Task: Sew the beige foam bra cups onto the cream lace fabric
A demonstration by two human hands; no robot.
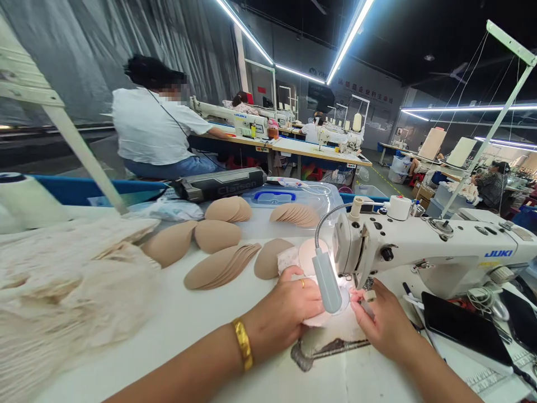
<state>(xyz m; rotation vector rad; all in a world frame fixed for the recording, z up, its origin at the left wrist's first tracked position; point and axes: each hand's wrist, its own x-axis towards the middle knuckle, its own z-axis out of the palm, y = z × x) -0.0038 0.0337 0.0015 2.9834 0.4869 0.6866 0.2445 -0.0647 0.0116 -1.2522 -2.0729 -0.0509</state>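
A white sewing machine (436, 246) stands at the right, and a piece of pale pink fabric (315, 321) lies under its needle area. My left hand (289, 305), with a ring and a gold bracelet, presses and holds the fabric from the left, fingers together; the lamp hides some fingertips. My right hand (384, 319) is closed at the fabric's right edge, pinching its gathered pink edge beside the presser foot. A grey gooseneck lamp (327, 282) lights the stitching spot and covers part of the fabric. Just behind my left hand is a beige oval pad (272, 258).
Stacks of beige pads (222, 267) lie left of the machine, near a heap of cream lace fabric (71, 285). A lidded clear plastic box (289, 196) stands behind. A black tablet (465, 327) lies right. Another person (153, 129) sits at a machine beyond.
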